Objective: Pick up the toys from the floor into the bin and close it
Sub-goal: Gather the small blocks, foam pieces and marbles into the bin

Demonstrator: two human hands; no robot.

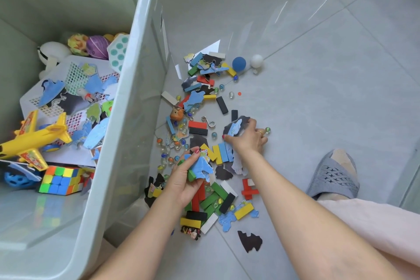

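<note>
My left hand (186, 179) has a tight grip on a bunch of blue puzzle pieces (202, 167) and a green block (192, 175), just off the floor (318, 98) beside the bin (127, 102). My right hand (246, 136) clutches more puzzle pieces (234, 127), low over the scattered blocks and marbles. The bin stands open on my left, a yellow plane (34, 136) and a cube (61, 180) inside.

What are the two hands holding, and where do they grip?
Left hand clutches blue puzzle pieces and a green block bunched in its fingers. Right hand grips flat puzzle pieces by their edges.
</note>
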